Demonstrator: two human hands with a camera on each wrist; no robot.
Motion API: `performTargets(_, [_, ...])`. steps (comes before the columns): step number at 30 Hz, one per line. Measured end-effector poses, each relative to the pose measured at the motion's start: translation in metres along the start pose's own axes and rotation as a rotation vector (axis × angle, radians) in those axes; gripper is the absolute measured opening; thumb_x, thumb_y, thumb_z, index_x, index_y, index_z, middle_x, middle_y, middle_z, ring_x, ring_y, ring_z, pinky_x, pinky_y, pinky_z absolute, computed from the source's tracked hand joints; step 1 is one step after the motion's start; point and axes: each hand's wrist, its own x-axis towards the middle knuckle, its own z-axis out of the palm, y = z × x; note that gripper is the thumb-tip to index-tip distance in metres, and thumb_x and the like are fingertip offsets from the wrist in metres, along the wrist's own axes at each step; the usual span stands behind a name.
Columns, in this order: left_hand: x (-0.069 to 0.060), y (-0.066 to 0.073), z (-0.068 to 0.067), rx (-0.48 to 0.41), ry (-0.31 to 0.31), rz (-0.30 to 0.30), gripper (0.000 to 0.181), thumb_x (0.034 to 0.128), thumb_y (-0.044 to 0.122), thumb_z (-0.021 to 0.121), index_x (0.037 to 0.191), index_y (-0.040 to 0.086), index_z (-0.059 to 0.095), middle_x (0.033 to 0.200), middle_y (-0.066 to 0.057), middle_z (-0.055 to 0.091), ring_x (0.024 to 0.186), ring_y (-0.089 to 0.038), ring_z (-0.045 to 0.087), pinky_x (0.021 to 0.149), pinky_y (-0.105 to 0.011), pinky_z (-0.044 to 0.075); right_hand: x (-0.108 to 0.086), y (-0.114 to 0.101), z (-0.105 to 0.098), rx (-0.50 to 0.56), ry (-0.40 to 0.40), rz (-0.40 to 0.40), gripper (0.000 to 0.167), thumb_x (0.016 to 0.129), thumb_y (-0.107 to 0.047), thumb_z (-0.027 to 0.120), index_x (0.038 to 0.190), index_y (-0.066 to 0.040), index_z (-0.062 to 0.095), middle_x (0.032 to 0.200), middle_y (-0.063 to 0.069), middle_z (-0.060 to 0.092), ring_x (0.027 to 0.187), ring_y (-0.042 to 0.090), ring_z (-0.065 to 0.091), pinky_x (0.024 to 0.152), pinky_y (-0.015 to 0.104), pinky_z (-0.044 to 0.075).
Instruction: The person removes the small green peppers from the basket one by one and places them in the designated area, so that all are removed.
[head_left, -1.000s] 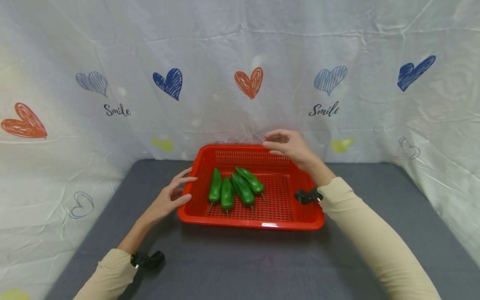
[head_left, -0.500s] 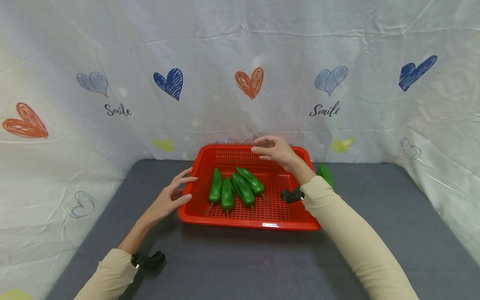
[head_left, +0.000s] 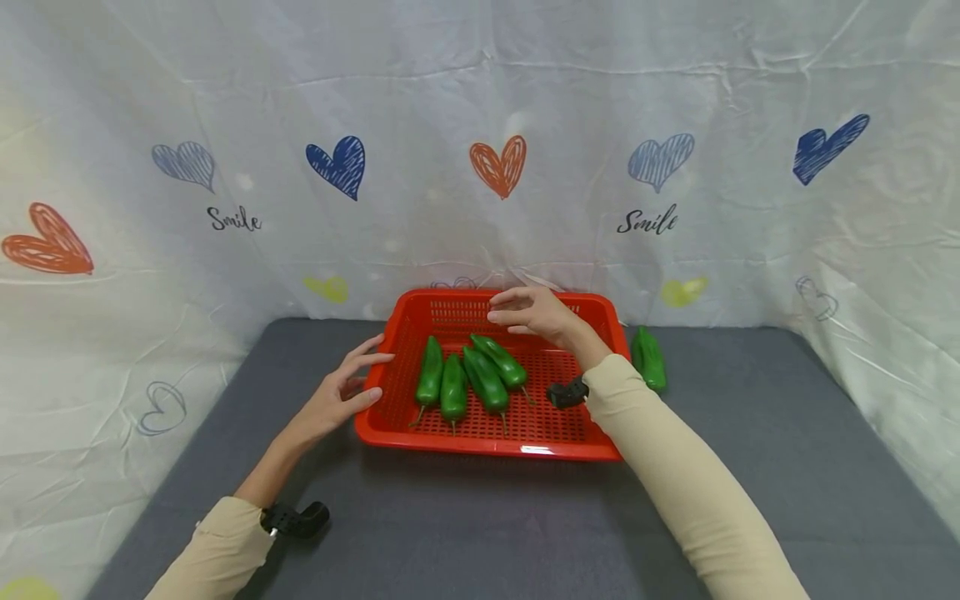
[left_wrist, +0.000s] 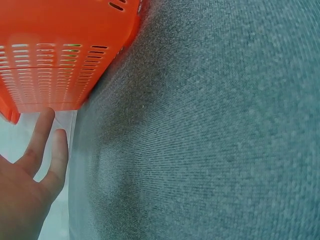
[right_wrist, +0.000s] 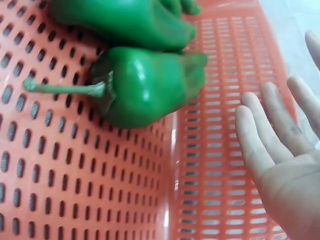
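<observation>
Four glossy, elongated green peppers (head_left: 486, 379) lie in a red, perforated plastic basket (head_left: 495, 448) on a grey fabric-covered surface (head_left: 465, 533); a fifth green pepper (head_left: 649, 360) lies outside, just beyond its right wall. The right hand (head_left: 536, 315) hangs over the basket, grip apart, empty. The left hand (head_left: 337, 393), fingers spread, meets the left wall, though contact is hard to confirm; a loose hold could let a bump slide the basket.

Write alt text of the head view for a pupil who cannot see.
Four green peppers lie in a red basket on a grey table, with a fifth pepper outside, on the right. A person's empty right hand hovers over the basket; their left hand is at its left rim.
</observation>
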Motion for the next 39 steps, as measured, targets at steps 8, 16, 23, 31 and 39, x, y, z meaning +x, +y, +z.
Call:
performTargets(8, [-0.001,0.001,-0.002,-0.001,0.004,-0.007,0.048,0.0993,0.003,0.061,0.147,0.004,0.050,0.165,-0.005,0.020,0.115,-0.038,0.060,0.090,-0.033,0.053,0.007,0.012,0.003,-0.045,-0.060,0.042,0.048,0.095,-0.011,0.074,0.138,0.002,0.059,0.133,0.014,0.063,0.119,0.027,0.061,0.104,0.049,0.044])
performTargets(16, [-0.001,0.000,-0.002,0.000,-0.001,-0.002,0.049,0.0992,0.003,0.062,0.147,0.004,0.051,0.165,-0.006,0.020,0.114,-0.041,0.059,0.090,-0.033,0.053,0.010,0.027,0.004,-0.028,-0.088,0.072,0.049,0.095,-0.011,0.074,0.141,0.000,0.058,0.139,0.017,0.059,0.121,0.027,0.060,0.104,0.048,0.044])
performTargets(23, [0.000,-0.001,-0.001,0.004,-0.001,0.003,0.049,0.0988,0.002,0.062,0.146,0.004,0.050,0.165,-0.007,0.020,0.115,-0.038,0.060,0.090,-0.033,0.053,0.009,0.040,0.004,-0.017,-0.072,0.090,0.048,0.095,-0.012,0.075,0.140,-0.004,0.060,0.139,0.010,0.060,0.125,0.024,0.058,0.103,0.043,0.046])
performTargets(31, [0.002,0.000,0.000,0.008,-0.003,0.006,0.049,0.0986,0.001,0.062,0.146,0.002,0.050,0.165,-0.009,0.020,0.114,-0.036,0.061,0.090,-0.033,0.053,0.008,0.047,0.007,-0.025,-0.048,0.084,0.048,0.092,-0.006,0.076,0.138,-0.003,0.062,0.136,0.011,0.062,0.124,0.024,0.058,0.100,0.041,0.048])
performTargets(39, [0.001,0.001,0.000,0.013,-0.003,0.000,0.049,0.0988,0.002,0.062,0.146,0.004,0.050,0.165,-0.006,0.020,0.116,-0.040,0.059,0.092,-0.032,0.052,0.010,0.051,0.011,-0.085,-0.012,0.056,0.046,0.089,-0.001,0.078,0.134,0.000,0.065,0.131,0.015,0.065,0.121,0.026,0.061,0.092,0.038,0.053])
